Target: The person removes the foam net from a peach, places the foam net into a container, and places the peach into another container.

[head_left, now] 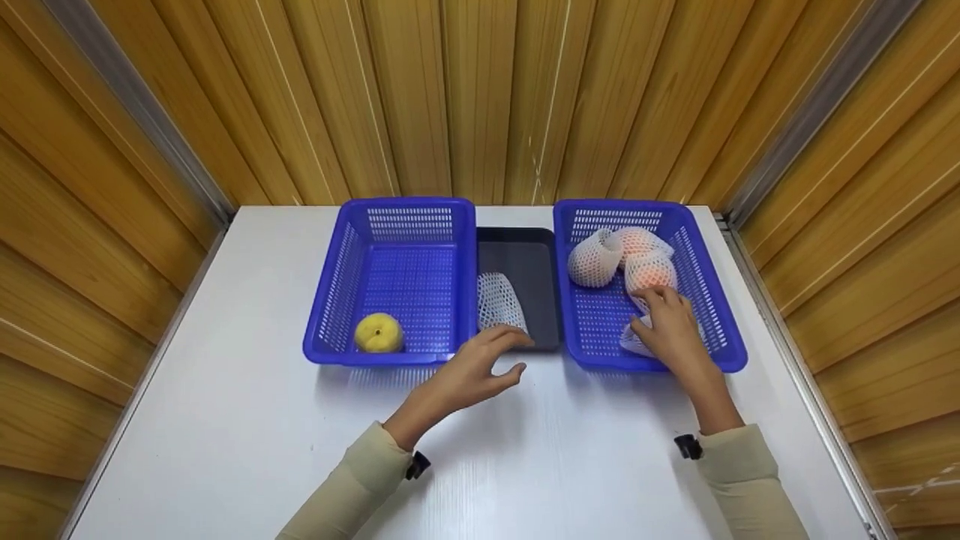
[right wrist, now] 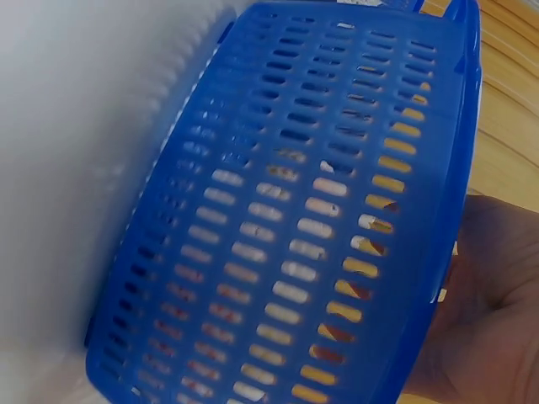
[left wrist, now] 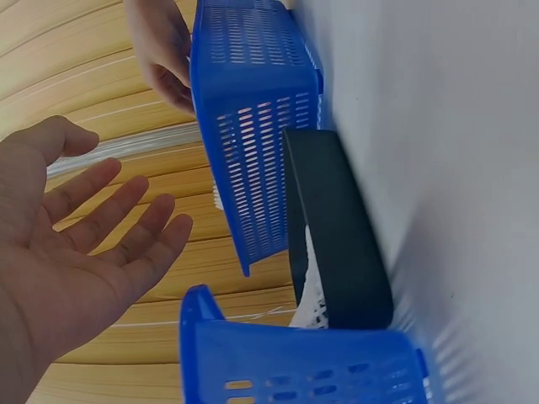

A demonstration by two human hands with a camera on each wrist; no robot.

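My left hand hovers by the front edge of the black tray, with fingers spread and nothing held, as the left wrist view also shows. A white foam net sleeve lies in that tray, partly behind the hand. Inside the right blue basket, my right hand reaches over netted fruit, thumb apart from the fingers. Its fingertips are at the near edge of an orange-pink fruit in a foam net. Beneath the hand is another white net, mostly hidden. The right wrist view shows mainly the basket's side.
A yellow fruit sits bare in the front of the left blue basket. More netted fruits, one pale and one orange-pink, lie at the back of the right basket. Wood-patterned walls surround the white table.
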